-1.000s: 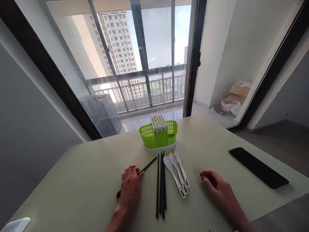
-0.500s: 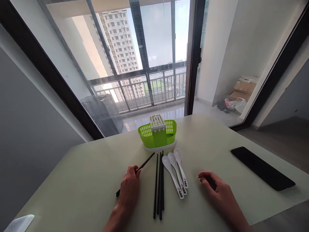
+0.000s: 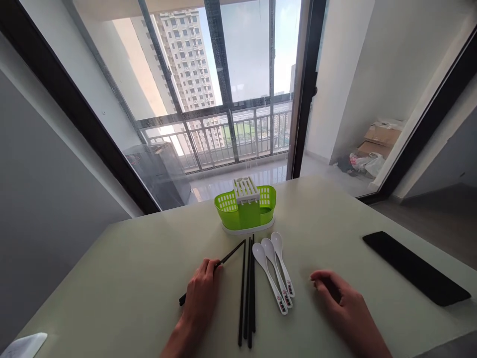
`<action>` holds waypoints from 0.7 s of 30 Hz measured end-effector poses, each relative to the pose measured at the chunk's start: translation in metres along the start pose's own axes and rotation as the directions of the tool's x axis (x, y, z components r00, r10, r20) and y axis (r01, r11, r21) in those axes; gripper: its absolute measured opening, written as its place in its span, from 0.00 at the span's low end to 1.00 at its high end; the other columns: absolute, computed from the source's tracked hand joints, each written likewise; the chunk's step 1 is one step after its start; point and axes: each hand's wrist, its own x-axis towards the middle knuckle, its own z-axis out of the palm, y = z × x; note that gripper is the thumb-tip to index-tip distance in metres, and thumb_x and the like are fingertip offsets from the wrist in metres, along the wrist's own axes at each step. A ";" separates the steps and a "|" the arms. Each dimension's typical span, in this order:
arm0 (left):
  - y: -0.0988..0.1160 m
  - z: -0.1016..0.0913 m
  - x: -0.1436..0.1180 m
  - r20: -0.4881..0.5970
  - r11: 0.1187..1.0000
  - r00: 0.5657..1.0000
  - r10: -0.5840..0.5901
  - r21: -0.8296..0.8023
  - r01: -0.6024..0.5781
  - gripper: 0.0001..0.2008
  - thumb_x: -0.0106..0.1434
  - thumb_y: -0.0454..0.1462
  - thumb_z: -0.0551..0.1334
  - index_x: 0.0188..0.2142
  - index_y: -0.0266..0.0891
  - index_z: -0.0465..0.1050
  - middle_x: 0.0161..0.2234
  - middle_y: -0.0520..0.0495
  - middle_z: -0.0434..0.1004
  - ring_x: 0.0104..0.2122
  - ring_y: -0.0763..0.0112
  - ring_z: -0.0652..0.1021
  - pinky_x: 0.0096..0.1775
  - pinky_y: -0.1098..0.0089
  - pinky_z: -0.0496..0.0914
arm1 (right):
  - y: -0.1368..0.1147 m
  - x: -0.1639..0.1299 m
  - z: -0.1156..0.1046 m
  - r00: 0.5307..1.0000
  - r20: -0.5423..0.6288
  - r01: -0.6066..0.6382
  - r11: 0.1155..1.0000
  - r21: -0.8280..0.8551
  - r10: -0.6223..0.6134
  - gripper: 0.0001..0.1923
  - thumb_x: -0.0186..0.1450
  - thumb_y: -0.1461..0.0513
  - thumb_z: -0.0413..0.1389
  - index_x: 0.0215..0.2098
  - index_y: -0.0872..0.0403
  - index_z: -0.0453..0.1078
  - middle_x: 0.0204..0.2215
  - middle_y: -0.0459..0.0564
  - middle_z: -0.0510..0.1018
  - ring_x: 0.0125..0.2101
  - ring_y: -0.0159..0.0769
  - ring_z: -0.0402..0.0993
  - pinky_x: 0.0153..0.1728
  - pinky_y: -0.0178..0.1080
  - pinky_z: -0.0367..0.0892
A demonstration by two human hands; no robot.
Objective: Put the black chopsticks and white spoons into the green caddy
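Note:
My left hand (image 3: 201, 288) is closed around black chopsticks (image 3: 234, 250) that slant across the table; their thick ends poke out by the wrist, and I cannot tell how many are in the grip. Their tips come close to several more black chopsticks (image 3: 246, 293) lying lengthwise side by side. Three white spoons (image 3: 273, 273) fan out to the right of these, bowls away from me, with printed labels on the handle ends. Right of the spoons, my right hand (image 3: 341, 301) rests on its side, thumb and fingertips together, nothing visible in it.
A green utensil basket (image 3: 249, 214) with a white slotted top and base stands beyond the chopsticks. A long black flat object (image 3: 415, 268) lies at the right of the pale table (image 3: 122, 278). A white corner of something (image 3: 28, 344) shows at lower left. Glass doors stand behind.
The view has shifted slightly. My left hand still grips the chopsticks, whose tips now lie nearer the other chopsticks. My right hand keeps its curled pose.

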 end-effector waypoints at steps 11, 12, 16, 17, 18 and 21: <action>0.001 0.000 0.000 -0.030 0.999 0.999 0.019 -0.029 -0.020 0.13 0.74 0.42 0.49 0.45 0.44 0.70 0.41 0.49 0.77 0.37 0.64 0.81 0.38 0.65 0.73 | -0.002 0.000 -0.002 1.000 0.010 0.010 0.999 -0.032 -0.010 0.17 0.65 0.48 0.50 0.37 0.48 0.75 0.36 0.48 0.83 0.35 0.39 0.79 0.36 0.35 0.72; 0.002 0.000 0.000 -0.030 0.999 0.999 0.018 -0.034 -0.019 0.12 0.74 0.42 0.49 0.45 0.44 0.70 0.41 0.49 0.77 0.37 0.64 0.81 0.38 0.65 0.72 | -0.001 0.000 -0.002 1.000 0.014 0.007 0.999 -0.032 -0.007 0.17 0.65 0.48 0.50 0.38 0.48 0.75 0.37 0.48 0.83 0.35 0.39 0.79 0.36 0.35 0.72; 0.004 0.000 -0.001 -0.024 0.999 1.000 0.005 -0.051 -0.006 0.12 0.73 0.42 0.50 0.44 0.43 0.71 0.41 0.48 0.78 0.37 0.64 0.80 0.39 0.65 0.72 | 0.000 0.000 -0.002 1.000 0.024 0.004 0.999 -0.031 -0.003 0.18 0.65 0.47 0.50 0.38 0.49 0.74 0.37 0.49 0.82 0.35 0.40 0.78 0.36 0.36 0.71; 0.005 0.000 -0.001 -0.022 0.998 1.000 0.004 -0.056 -0.005 0.12 0.73 0.42 0.50 0.44 0.43 0.71 0.41 0.48 0.79 0.37 0.64 0.80 0.39 0.65 0.72 | 0.001 0.000 -0.002 1.000 0.027 0.007 0.999 -0.031 -0.006 0.18 0.66 0.48 0.50 0.38 0.49 0.74 0.37 0.49 0.82 0.35 0.40 0.78 0.36 0.36 0.71; 0.005 0.000 -0.001 -0.022 0.998 1.000 0.004 -0.059 -0.005 0.11 0.73 0.42 0.51 0.44 0.43 0.71 0.41 0.48 0.79 0.37 0.64 0.80 0.40 0.65 0.72 | 0.001 -0.001 -0.002 1.000 0.028 0.011 0.999 -0.030 -0.010 0.18 0.66 0.48 0.50 0.38 0.49 0.74 0.37 0.50 0.82 0.35 0.40 0.77 0.36 0.36 0.70; 0.006 -0.001 -0.001 -0.025 0.997 1.000 0.013 -0.071 -0.015 0.11 0.72 0.41 0.52 0.43 0.44 0.72 0.41 0.48 0.80 0.38 0.64 0.80 0.40 0.65 0.72 | 0.002 -0.001 -0.002 0.999 0.028 0.024 0.999 -0.027 -0.023 0.18 0.66 0.48 0.49 0.39 0.50 0.74 0.38 0.50 0.82 0.36 0.40 0.77 0.34 0.36 0.70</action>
